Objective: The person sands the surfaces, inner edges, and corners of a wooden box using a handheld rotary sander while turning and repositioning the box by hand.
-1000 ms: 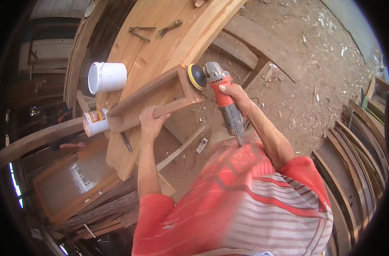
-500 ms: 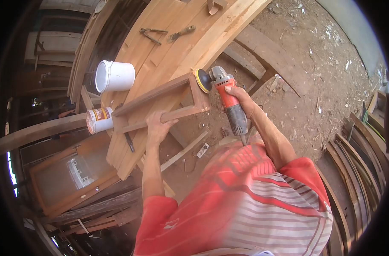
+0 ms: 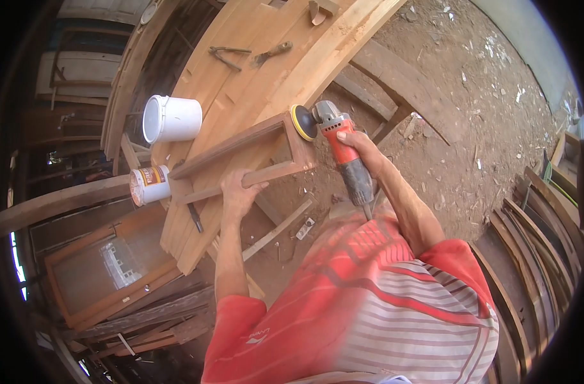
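My left hand point(image 3: 239, 192) is closed round the near rail of a rectangular wooden frame point(image 3: 276, 171), which rests tilted on the light wooden boards point(image 3: 202, 246). In my right hand point(image 3: 362, 148) is a red and grey angle grinder point(image 3: 340, 151), gripped by its body. The grinder's round black pad with a yellow rim point(image 3: 303, 123) is against the right end of the frame. Whether the pad is spinning I cannot tell.
A white bucket point(image 3: 180, 119) and a smaller labelled bucket point(image 3: 152, 184) stand left of the frame. Pliers point(image 3: 226, 56) and a brush point(image 3: 274, 52) lie on the boards. Timber pieces point(image 3: 525, 256) lean at the right. A glazed door panel point(image 3: 106, 265) lies lower left.
Over the last second, the frame, boards and both hands have shifted right and slightly down in view, mostly with the camera. The pad sits slightly lower on the frame's end than half a second ago.
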### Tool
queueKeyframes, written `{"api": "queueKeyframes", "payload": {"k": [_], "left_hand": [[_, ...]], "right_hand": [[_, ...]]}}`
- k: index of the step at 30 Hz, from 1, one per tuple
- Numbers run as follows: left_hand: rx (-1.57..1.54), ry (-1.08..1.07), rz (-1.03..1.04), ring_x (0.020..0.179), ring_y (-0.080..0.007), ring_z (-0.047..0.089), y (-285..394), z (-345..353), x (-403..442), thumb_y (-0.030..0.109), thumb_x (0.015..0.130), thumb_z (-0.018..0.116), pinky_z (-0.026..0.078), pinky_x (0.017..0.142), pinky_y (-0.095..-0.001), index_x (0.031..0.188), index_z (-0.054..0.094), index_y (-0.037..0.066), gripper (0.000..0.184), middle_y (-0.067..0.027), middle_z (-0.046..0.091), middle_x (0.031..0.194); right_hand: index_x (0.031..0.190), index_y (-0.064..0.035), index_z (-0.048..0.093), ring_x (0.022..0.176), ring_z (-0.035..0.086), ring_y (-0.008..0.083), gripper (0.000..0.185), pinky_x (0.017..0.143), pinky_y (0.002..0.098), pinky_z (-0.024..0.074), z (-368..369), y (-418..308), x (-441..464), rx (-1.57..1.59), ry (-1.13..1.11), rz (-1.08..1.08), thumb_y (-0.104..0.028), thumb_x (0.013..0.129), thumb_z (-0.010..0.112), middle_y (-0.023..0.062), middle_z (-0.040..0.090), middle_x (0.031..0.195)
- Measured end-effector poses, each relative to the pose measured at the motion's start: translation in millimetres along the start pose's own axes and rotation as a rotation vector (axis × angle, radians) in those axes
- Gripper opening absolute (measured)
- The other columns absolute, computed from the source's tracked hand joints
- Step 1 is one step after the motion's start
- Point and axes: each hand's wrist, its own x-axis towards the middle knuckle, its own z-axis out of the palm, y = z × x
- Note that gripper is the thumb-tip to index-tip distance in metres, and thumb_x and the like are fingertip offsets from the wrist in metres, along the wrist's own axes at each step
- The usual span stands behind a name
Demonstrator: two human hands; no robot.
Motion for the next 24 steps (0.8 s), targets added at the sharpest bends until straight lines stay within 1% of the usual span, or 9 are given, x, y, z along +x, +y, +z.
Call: {"api": "queueKeyframes", "payload": {"k": [1, 3, 5, 6, 7, 9, 18, 24], "left_hand": [[0.0, -0.001, 0.001, 0.117, -0.0375, 0.06, 2.0, -0.5, -0.5, 0.039, 0.076, 0.091, 0.04, 0.108, -0.0498, 0.111, 0.073, 0.007, 0.051, -0.0142, 0.07, 0.115], [0.078, 0.041, 0.067, 0.113, -0.0387, 0.062, 5.8, -1.8, -1.3, 0.033, 0.076, 0.091, 0.045, 0.103, -0.0483, 0.109, 0.071, 0.002, 0.049, -0.016, 0.07, 0.112], [0.076, 0.047, 0.068, 0.113, -0.0387, 0.062, 5.8, -2.1, -2.3, 0.033, 0.076, 0.091, 0.046, 0.102, -0.0482, 0.109, 0.072, 0.003, 0.049, -0.0157, 0.07, 0.112], [0.073, 0.051, 0.071, 0.113, -0.0386, 0.062, 5.9, -2.0, -2.6, 0.034, 0.077, 0.09, 0.046, 0.102, -0.0482, 0.109, 0.072, 0.003, 0.048, -0.0155, 0.07, 0.112], [0.072, 0.051, 0.074, 0.113, -0.0386, 0.062, 3.4, -1.0, -1.7, 0.034, 0.077, 0.09, 0.046, 0.102, -0.0482, 0.109, 0.072, 0.003, 0.048, -0.0155, 0.07, 0.112], [0.061, 0.03, 0.063, 0.117, -0.0367, 0.06, -2.5, 1.3, -0.1, 0.04, 0.077, 0.091, 0.04, 0.108, -0.0489, 0.111, 0.073, 0.007, 0.051, -0.0138, 0.071, 0.114], [0.046, 0.036, 0.045, 0.119, -0.0375, 0.059, 1.9, 0.5, -2.2, 0.041, 0.077, 0.091, 0.041, 0.107, -0.0501, 0.111, 0.073, 0.007, 0.052, -0.0138, 0.07, 0.115], [0.038, 0.032, 0.038, 0.119, -0.0375, 0.058, -3.0, 3.0, -0.7, 0.04, 0.076, 0.092, 0.041, 0.107, -0.05, 0.111, 0.073, 0.007, 0.051, -0.0133, 0.07, 0.115]], "right_hand": [[0.113, 0.0009, 0.065, 0.071, 0.069, 0.0197, 0.062, 0.068, 0.037, 0.0619, 3.4, -3.9, -1.3, -0.005, -0.011, -0.001, -0.056, 0.091, 0.076, 0.0107, 0.069, 0.088], [0.112, 0.0005, 0.066, 0.071, 0.069, 0.0193, 0.062, 0.068, 0.0368, 0.0616, 2.5, 1.8, 0.3, 0.0, -0.003, -0.008, -0.056, 0.09, 0.076, 0.0103, 0.069, 0.088], [0.112, 0.0001, 0.066, 0.07, 0.069, 0.0189, 0.061, 0.068, 0.0367, 0.0612, 0.1, 8.5, 0.8, 0.003, 0.002, -0.014, -0.056, 0.09, 0.076, 0.0098, 0.069, 0.088], [0.111, 0.0003, 0.067, 0.072, 0.069, 0.0186, 0.06, 0.068, 0.0358, 0.0592, -3.5, 11.1, -0.9, -0.04, 0.032, -0.006, -0.056, 0.091, 0.076, 0.0092, 0.069, 0.088], [0.11, 0.0004, 0.067, 0.074, 0.069, 0.0182, 0.059, 0.068, 0.0349, 0.0573, -7.4, 13.4, -2.1, -0.082, 0.063, 0.001, -0.055, 0.091, 0.076, 0.0087, 0.069, 0.088], [0.11, 0.0002, 0.067, 0.075, 0.069, 0.0183, 0.059, 0.068, 0.0348, 0.0574, -14.0, 17.6, -4.1, -0.049, 0.082, -0.002, -0.055, 0.092, 0.076, 0.0089, 0.069, 0.088], [0.115, -0.0002, 0.065, 0.073, 0.069, 0.019, 0.06, 0.068, 0.0357, 0.0597, -20.1, 21.4, -4.3, 0.079, 0.121, 0.011, -0.055, 0.092, 0.075, 0.0081, 0.068, 0.087], [0.117, 0.0004, 0.063, 0.07, 0.069, 0.02, 0.063, 0.066, 0.0361, 0.0598, -13.9, 26.8, 5.6, 0.08, 0.05, 0.003, -0.055, 0.09, 0.077, 0.0095, 0.068, 0.089]]}}
